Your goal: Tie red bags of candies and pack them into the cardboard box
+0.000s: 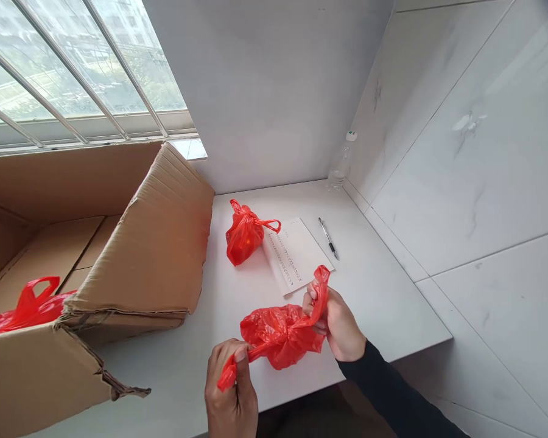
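Observation:
A red plastic bag rests near the front edge of the white table, its neck drawn together in a knot or twist. My left hand is closed on one of its handles, with the end sticking out past the thumb. The other handle is gripped in my right hand, its loop poking up above the fingers. What the bag contains is hidden. Farther back stands a second red plastic bag, tied at the top with its handles loose, beside a sheet of paper covered in rows of small marks.
A big open cardboard box fills the left side, with another red bag inside. A pen lies right of the paper. A clear plastic bottle stands in the back corner. Walls bound the white table behind and right.

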Motion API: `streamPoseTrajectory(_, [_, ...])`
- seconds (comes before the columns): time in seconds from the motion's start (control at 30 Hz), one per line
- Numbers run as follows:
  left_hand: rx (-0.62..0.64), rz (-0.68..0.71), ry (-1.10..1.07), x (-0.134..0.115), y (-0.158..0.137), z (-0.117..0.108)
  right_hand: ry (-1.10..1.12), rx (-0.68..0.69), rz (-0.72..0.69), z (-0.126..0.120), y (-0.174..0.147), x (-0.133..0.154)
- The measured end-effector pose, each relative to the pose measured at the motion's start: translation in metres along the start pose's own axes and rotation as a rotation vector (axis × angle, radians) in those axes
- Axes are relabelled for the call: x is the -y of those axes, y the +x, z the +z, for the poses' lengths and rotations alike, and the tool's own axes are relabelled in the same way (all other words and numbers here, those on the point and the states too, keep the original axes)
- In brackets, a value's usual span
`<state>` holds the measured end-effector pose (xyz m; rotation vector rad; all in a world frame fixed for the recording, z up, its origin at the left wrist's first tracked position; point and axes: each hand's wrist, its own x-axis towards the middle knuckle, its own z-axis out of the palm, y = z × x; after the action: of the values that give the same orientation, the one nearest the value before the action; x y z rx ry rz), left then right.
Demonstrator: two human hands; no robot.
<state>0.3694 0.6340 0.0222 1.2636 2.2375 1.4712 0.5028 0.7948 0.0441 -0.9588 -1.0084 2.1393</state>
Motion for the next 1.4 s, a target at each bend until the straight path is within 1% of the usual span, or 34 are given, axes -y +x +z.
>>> streamPoseTrajectory(0.13, [0.017, -0.113, -0.009, 0.012, -0.002, -0.006, -0.056, 0.050, -0.010, 0.002, -0.004, 0.002])
streamPoseTrajectory(0.27, [0.104, -0.144, -0.045, 0.010, -0.003, -0.011, -0.175, 0.070, -0.081, -0.002, -0.014, 0.003])
streamPoseTrajectory(0.33, [0.165, -0.117, -0.021, 0.009, -0.002, -0.012, -0.265, 0.019, -0.140, -0.005, -0.021, -0.001])
streamPoseTrajectory(0.43, [0.256, -0.009, 0.026, 0.009, 0.001, -0.014, -0.444, -0.086, -0.190, -0.005, -0.031, -0.013])
streamPoseTrajectory(0.5, [0.289, 0.052, 0.029, 0.010, 0.004, -0.013, -0.562, -0.085, -0.228, -0.001, -0.036, -0.022])
streamPoseTrajectory(0.57, [0.297, 0.079, 0.022, 0.010, 0.007, -0.011, -0.666, -0.047, -0.290, 0.005, -0.038, -0.029])
streamPoseTrajectory(0.63, [0.296, 0.096, 0.030, 0.009, 0.010, -0.008, -0.740, -0.023, -0.345, 0.010, -0.038, -0.032])
streamPoseTrajectory(0.73, [0.261, 0.102, 0.058, 0.008, 0.013, -0.006, -0.779, -0.002, -0.363, 0.011, -0.038, -0.029])
streamPoseTrajectory(0.83, [0.172, 0.070, 0.086, 0.012, 0.015, -0.012, -0.783, -0.026, -0.369, 0.002, -0.039, -0.020])
streamPoseTrajectory(0.93, [0.052, 0.007, 0.124, 0.020, 0.017, -0.022, -0.774, -0.078, -0.354, -0.011, -0.039, -0.013])
streamPoseTrajectory(1.0, [0.004, -0.017, 0.143, 0.021, 0.019, -0.027, -0.807, -0.093, -0.361, -0.016, -0.038, -0.010])
streamPoseTrajectory(1.03, [-0.002, -0.020, 0.143, 0.020, 0.020, -0.028, -0.838, -0.093, -0.379, -0.017, -0.037, -0.009])
streamPoseTrajectory(1.1, [0.038, 0.021, 0.127, 0.013, 0.022, -0.027, -0.903, -0.079, -0.422, -0.013, -0.035, -0.008])
streamPoseTrajectory(1.2, [0.153, 0.200, 0.158, 0.003, 0.028, -0.021, -0.965, -0.018, -0.441, -0.001, -0.032, -0.006])
streamPoseTrajectory(1.27, [0.201, 0.302, 0.193, 0.001, 0.033, -0.018, -1.001, 0.030, -0.437, 0.004, -0.030, -0.006])
streamPoseTrajectory(1.33, [0.192, 0.320, 0.197, 0.004, 0.037, -0.020, -0.999, 0.041, -0.431, 0.003, -0.029, -0.005])
streamPoseTrajectory(1.4, [0.134, 0.282, 0.183, 0.007, 0.040, -0.024, -0.952, -0.010, -0.410, -0.003, -0.029, -0.005])
